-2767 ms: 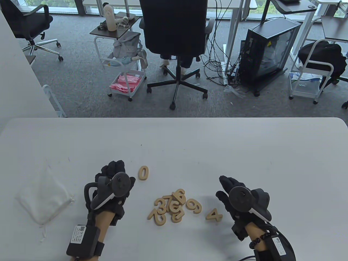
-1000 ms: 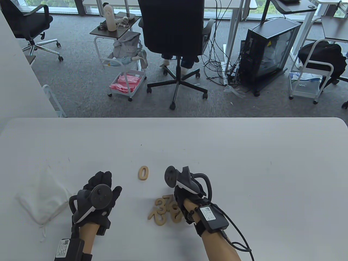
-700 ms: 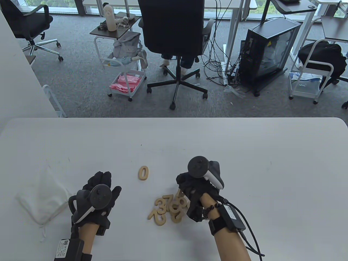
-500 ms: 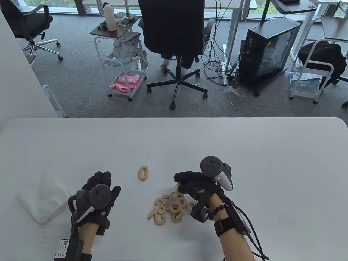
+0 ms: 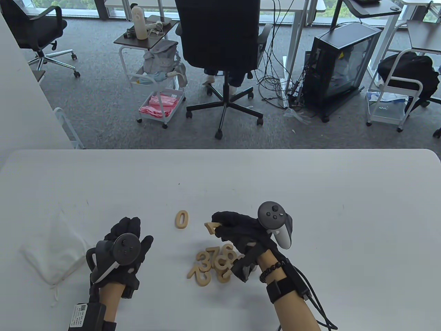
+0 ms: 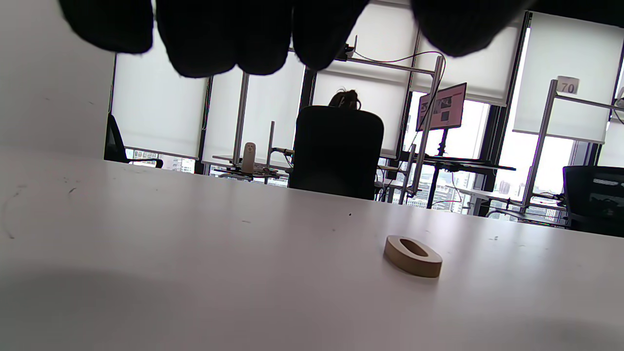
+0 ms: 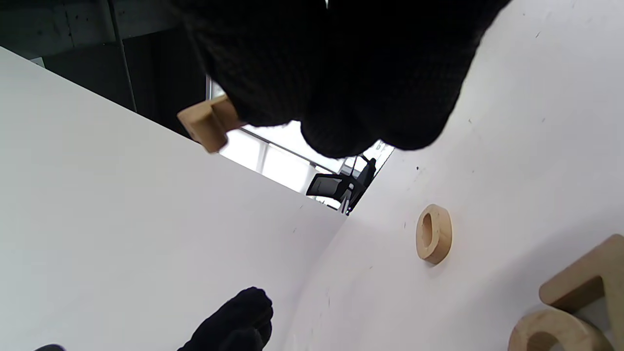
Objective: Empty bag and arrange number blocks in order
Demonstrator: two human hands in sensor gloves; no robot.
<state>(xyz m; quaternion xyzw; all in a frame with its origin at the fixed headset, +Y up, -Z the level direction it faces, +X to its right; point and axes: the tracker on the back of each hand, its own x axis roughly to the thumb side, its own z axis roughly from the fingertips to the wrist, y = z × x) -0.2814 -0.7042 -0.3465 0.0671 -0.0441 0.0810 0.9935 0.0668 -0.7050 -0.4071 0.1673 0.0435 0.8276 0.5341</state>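
Right hand [image 5: 241, 231] pinching a wooden number block [image 5: 211, 227] — lifted off the surface [image 5: 310, 193], at three o'clock of the 0 block [image 5: 182, 219], left hand [image 5: 125, 241] flat, fingers spread — holding nothing.

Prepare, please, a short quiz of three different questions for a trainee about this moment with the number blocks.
1. True or false: the 0 block lies alone, apart from the pile of blocks.
2. Which hand holds a wooden block? A) left hand B) right hand
3. Fill in: the white bag lies flat on the table, on the person's ____ side.

Key: 1 true; 2 B; 3 left.
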